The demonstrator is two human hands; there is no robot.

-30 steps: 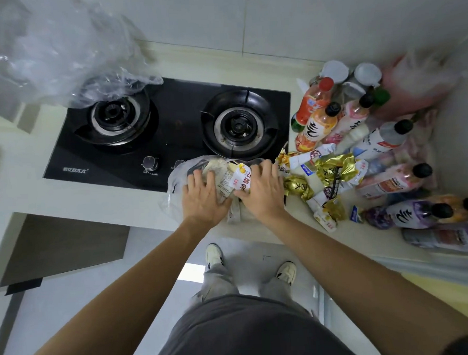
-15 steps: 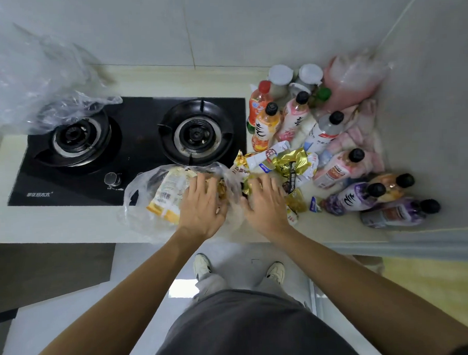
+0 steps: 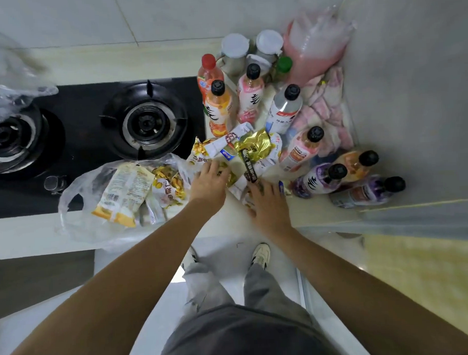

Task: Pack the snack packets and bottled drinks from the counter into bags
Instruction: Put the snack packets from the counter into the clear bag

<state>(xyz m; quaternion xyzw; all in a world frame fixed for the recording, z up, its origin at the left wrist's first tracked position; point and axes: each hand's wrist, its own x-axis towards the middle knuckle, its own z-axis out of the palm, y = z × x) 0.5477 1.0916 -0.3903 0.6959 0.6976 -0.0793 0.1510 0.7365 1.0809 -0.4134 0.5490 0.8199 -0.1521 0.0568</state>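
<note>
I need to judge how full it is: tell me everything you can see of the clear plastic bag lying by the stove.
The clear thin plastic bag lies on its side at the pale counter's front edge, its far part over the black glass stove's near edge. It is crumpled and see-through, with a handle loop at its left end. Inside lie a white-and-orange snack packet and yellow-printed packets, with slack film around them. Its mouth faces right, towards the left hand, which looks close to it; contact is unclear.

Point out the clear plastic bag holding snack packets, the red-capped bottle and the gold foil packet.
clear plastic bag point(image 3: 75, 191): head view, on its bare left wall.
red-capped bottle point(image 3: 208, 61): head view, on its cap.
gold foil packet point(image 3: 253, 144): head view, on its crumpled middle.
</note>
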